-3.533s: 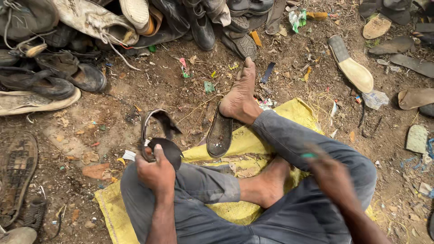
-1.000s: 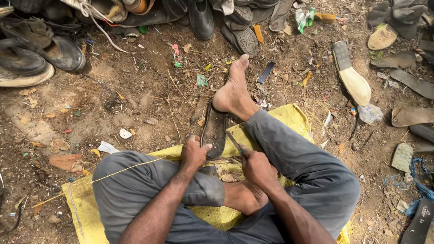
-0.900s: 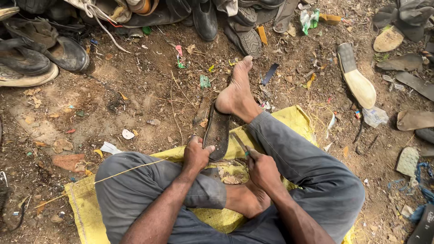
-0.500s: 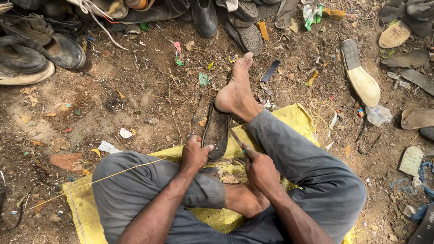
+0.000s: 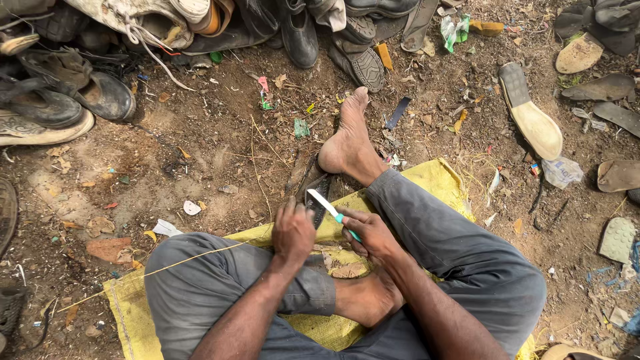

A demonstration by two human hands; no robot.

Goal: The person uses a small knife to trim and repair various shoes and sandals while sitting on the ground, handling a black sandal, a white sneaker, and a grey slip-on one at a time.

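Dark sole (image 5: pixel 319 200) under left hand (image 5: pixel 293 230), beside knife (image 5: pixel 331 212)

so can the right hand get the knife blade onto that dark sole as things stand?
Probably yes. The right hand grips the knife, its blade lying over the dark sole, which the left hand pins; nothing lies between.

Littered dirt ground (image 5: pixel 200 167), daylight
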